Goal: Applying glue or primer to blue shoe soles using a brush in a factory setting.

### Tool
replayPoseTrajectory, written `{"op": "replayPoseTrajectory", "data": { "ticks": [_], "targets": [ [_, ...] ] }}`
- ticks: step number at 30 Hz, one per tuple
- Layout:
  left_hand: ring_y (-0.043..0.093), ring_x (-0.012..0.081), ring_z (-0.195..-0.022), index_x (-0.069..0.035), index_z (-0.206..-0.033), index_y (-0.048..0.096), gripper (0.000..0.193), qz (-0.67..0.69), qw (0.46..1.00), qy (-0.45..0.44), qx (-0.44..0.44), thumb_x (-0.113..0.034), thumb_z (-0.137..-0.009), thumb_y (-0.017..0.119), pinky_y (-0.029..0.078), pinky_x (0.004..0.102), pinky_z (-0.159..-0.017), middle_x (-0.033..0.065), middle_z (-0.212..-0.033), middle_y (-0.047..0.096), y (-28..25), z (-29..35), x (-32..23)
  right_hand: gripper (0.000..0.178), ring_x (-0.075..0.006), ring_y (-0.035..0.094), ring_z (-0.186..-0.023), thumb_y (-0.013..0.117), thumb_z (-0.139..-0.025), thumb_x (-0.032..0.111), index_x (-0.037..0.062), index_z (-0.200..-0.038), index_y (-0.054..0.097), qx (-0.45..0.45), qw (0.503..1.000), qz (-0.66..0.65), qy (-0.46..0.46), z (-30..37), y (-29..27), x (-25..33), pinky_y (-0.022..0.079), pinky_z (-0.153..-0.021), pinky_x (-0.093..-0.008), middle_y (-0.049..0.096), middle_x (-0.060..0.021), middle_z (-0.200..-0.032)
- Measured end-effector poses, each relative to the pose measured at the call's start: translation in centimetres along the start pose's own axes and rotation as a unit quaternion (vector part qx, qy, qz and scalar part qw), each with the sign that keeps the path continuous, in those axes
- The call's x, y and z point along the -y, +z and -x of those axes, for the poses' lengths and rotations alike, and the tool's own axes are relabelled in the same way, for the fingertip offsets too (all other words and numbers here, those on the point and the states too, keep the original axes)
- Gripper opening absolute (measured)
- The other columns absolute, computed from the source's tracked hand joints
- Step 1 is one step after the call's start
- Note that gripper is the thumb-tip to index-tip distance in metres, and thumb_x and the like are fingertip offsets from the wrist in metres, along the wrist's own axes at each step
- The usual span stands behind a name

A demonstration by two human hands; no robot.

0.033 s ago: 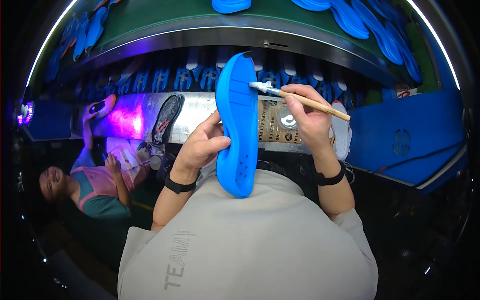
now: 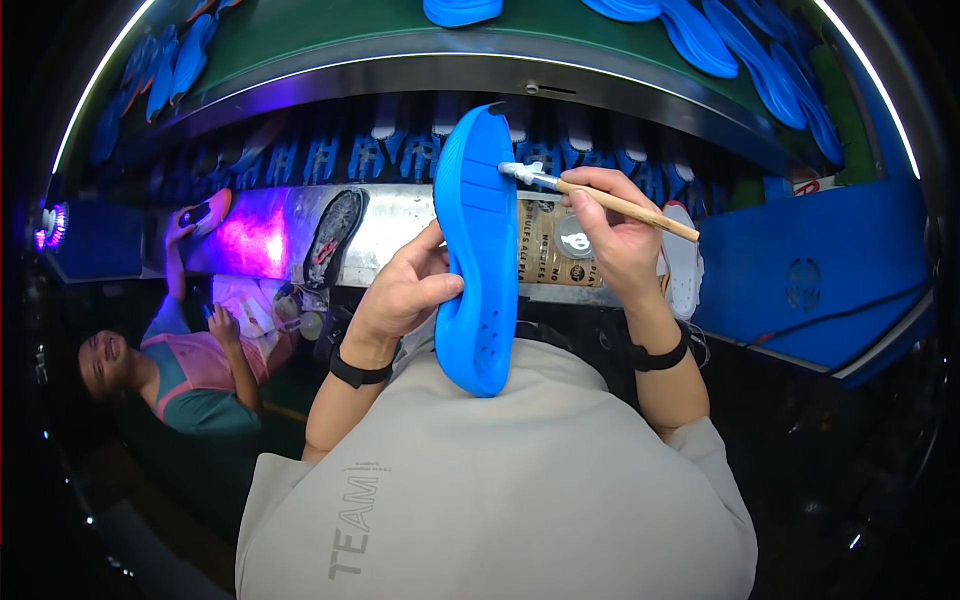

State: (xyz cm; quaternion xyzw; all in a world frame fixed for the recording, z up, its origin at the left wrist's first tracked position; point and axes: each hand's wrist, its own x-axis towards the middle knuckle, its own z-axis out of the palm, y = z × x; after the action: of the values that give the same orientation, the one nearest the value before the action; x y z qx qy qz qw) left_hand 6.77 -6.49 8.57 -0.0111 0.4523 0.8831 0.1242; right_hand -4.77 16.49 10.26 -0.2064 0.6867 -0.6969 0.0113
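Note:
A blue shoe sole [image 2: 478,255] stands lengthwise in front of my grey shirt, its lower end against or close to the cloth. My left hand [image 2: 408,287] grips its left edge, the thumb lying over the rim and the other fingers partly hidden. In my right hand [image 2: 618,232] is a brush [image 2: 662,220] with a wooden handle, pinched between thumb and fingers. The whitish bristle end reaches the sole's right inner edge, near the grooves in its upper half. Just left of the right hand sits a small round clear cup [image 2: 573,240] with white stuff inside.
Beyond the metal bench [image 2: 385,225] runs a green conveyor [image 2: 330,45] carrying several blue soles. A dark shoe piece [image 2: 333,238] lies on the bench at left, a white one [image 2: 682,265] at right. A co-worker [image 2: 205,365] in a pink apron is at left, holding a shoe [image 2: 210,213].

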Motion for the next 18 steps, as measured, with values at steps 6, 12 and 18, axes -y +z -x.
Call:
{"op": "replayPoseTrajectory", "data": {
  "ticks": [6,12,18],
  "targets": [
    [0.056,0.0247,-0.125,0.004,-0.154,0.025,0.082,0.008,1.0,0.004,-0.006,-0.011,-0.085,0.067,0.046,0.0384,-0.106,0.0168,-0.139,0.053,0.3,-0.4,-0.7,0.011,-0.0162,0.065,-0.076,0.07,-0.085,0.006,0.0001,-0.094,0.073,0.056,0.991,0.108,-0.057,0.1,-0.8,0.5,0.051,-0.07,-0.0291,0.071,-0.0086,-0.087],
    [0.055,0.025,-0.126,0.005,-0.154,0.025,0.084,0.003,1.0,-0.018,-0.011,-0.014,-0.084,0.068,0.045,0.0384,-0.107,0.0169,-0.14,0.052,-0.2,-1.4,-1.3,0.011,-0.0179,0.065,-0.075,0.069,-0.084,0.007,0.0003,-0.092,0.072,0.126,0.984,0.116,-0.045,-0.8,-1.3,0.5,0.051,-0.07,-0.03,0.072,-0.0086,-0.086],
    [0.052,0.0245,-0.128,0.005,-0.153,0.028,0.081,-0.043,0.998,-0.037,0.014,-0.012,-0.084,0.066,0.042,0.039,-0.109,0.016,-0.142,0.051,-0.6,-2.3,-1.9,0.011,-0.0138,0.065,-0.078,0.067,-0.087,0.006,0.0002,-0.095,0.072,0.017,0.998,0.068,0.004,-2.9,-1.0,-0.4,0.051,-0.073,-0.028,0.072,-0.0075,-0.088]
  ]
}}
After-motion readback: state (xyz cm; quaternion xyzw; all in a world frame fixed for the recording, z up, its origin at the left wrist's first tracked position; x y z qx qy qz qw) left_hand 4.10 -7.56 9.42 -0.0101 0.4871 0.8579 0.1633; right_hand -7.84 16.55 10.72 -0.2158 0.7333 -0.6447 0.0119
